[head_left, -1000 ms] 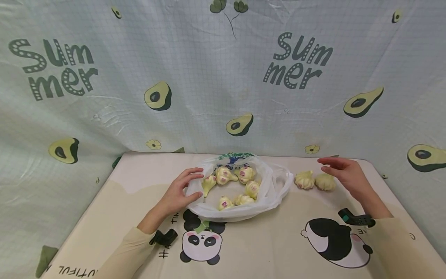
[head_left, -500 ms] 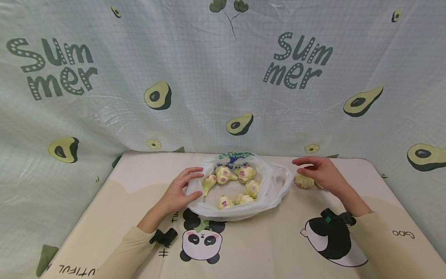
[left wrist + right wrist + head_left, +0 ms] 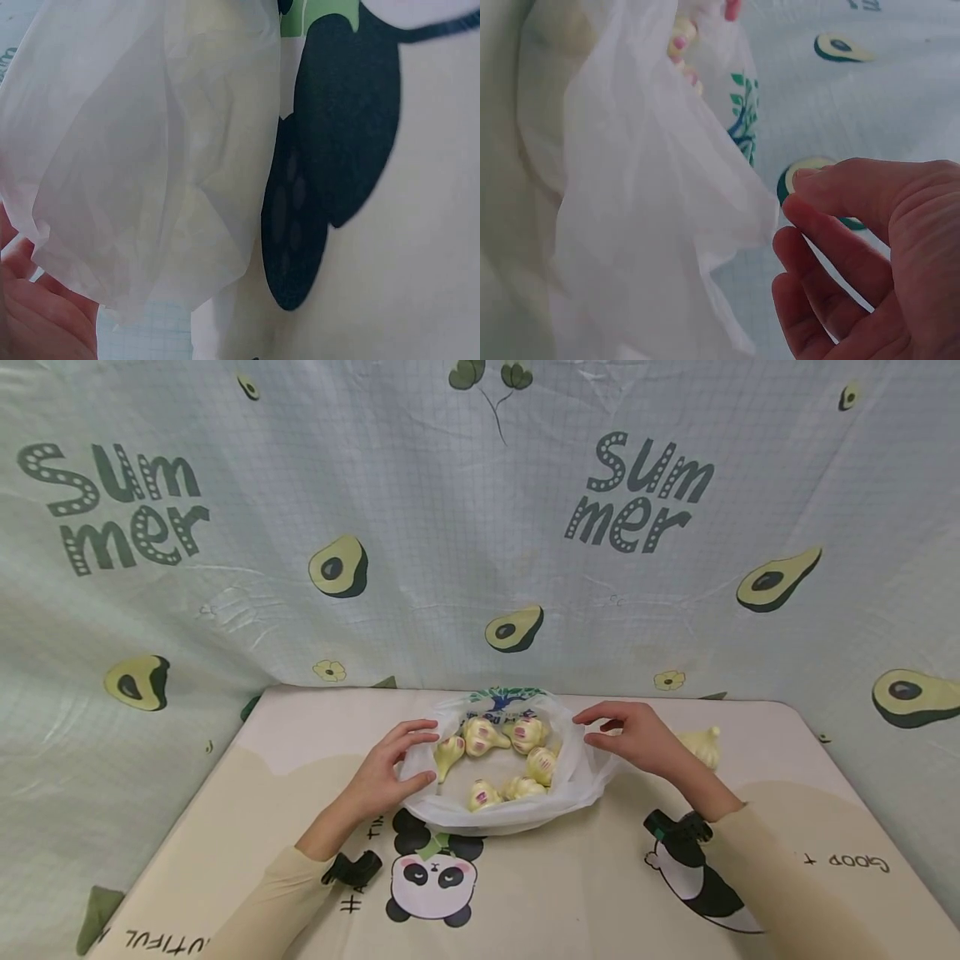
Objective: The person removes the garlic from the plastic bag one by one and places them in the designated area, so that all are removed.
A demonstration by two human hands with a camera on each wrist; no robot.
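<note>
Left hand (image 3: 384,777), head view: thumb and fingers wide apart in a loose curve at the nine o'clock edge of the white bag (image 3: 517,821), with no visible pinch on it.
Right hand (image 3: 637,739): loosely bent, a gap below the index finger, nothing seen in its grasp; it is beside the bag at three o'clock.
Garlic: six bulbs (image 3: 481,736) lie in a rough ring inside the bag; one more, the lone bulb (image 3: 705,747), sits on the table at three o'clock, partly behind the right arm.
Table (image 3: 585,893): pale cream cover, a panda print (image 3: 431,885) at seven o'clock from the bag, a black-and-white animal print (image 3: 712,893) at four, partly under the right sleeve (image 3: 787,885); its lettering reads upside down.
Sheet (image 3: 420,485): pale, finely checked, creased, hung behind and along both sides, printed with avocados, small flowers and "summer" at ten and one o'clock.
Bag, left wrist view: cloudy film fills the left half, covering part of the fingers at eight o'clock; dark panda shapes run down from one o'clock.
Bag, right wrist view: its corner is just beside the fingertips; contact cannot be told. Checked sheet spreads toward two o'clock.
</note>
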